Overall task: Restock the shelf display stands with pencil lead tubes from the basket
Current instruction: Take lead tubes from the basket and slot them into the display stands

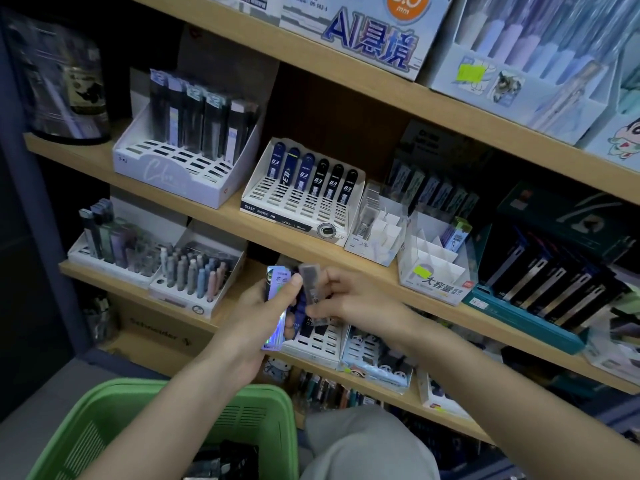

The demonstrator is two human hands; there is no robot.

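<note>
The left hand (pixel 254 317) is curled round a bundle of lead tubes (pixel 275 306), with a holographic pack outermost and dark blue ones behind it, held upright in front of the lower shelf; the right hand (pixel 346 301) pinches one translucent grey tube (pixel 310 289) at the bundle's right side, thumb and fingertips on its body, so the step in hand looks like drawing a single tube free; to do it well, pull it straight along its length so its neighbours do not spill, grip the rest firmly with the left, then read the label against the stands before committing; the stand marked 0.3 (pixel 301 206) has only its back row filled and bare slots in front, and the white stand (pixel 180 168) to its left is likewise open at the front; the slotted stand (pixel 320 341) just behind the hands sits under the shelf board (pixel 225 220), so headroom there looks tight and a tube would probably need to go in tilted; the green basket (pixel 104 420) lies below the left forearm, with more dark tubes inside.
</note>
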